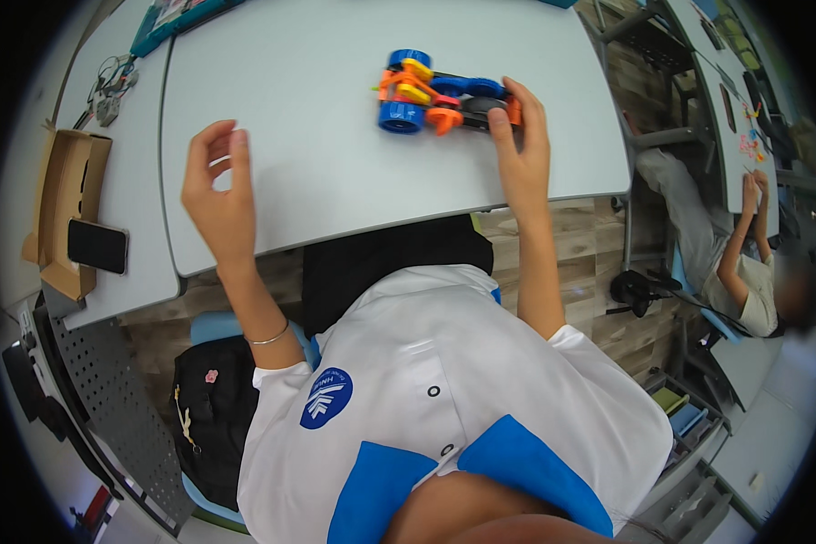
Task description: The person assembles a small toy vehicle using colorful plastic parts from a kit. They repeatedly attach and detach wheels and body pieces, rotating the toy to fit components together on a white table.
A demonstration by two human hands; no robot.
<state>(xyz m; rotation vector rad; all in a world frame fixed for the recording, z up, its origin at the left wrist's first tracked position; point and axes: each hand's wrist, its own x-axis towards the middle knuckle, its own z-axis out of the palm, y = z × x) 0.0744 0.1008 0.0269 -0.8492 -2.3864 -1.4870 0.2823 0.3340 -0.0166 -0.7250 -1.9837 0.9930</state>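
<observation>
A toy car [417, 93] built of orange, yellow and blue pieces rests on the white table [335, 172]. Blue wheels show at its left end, with blue gears and a dark round part along its body. My right hand [523, 136] grips the car's right end, thumb at the near side and fingers at the far side. To the left, my left hand [219, 186] is raised over the table, its fingers curved and apart from the thumb. Nothing is in it, and it stays well away from the car.
On the left table lie an open cardboard box [68, 181], a black phone [98, 246] and grey cabled parts [109, 100]. A teal tray [177, 23] stands at the far left. A black backpack [213, 417] hangs on a chair. Another person [734, 272] sits at the right.
</observation>
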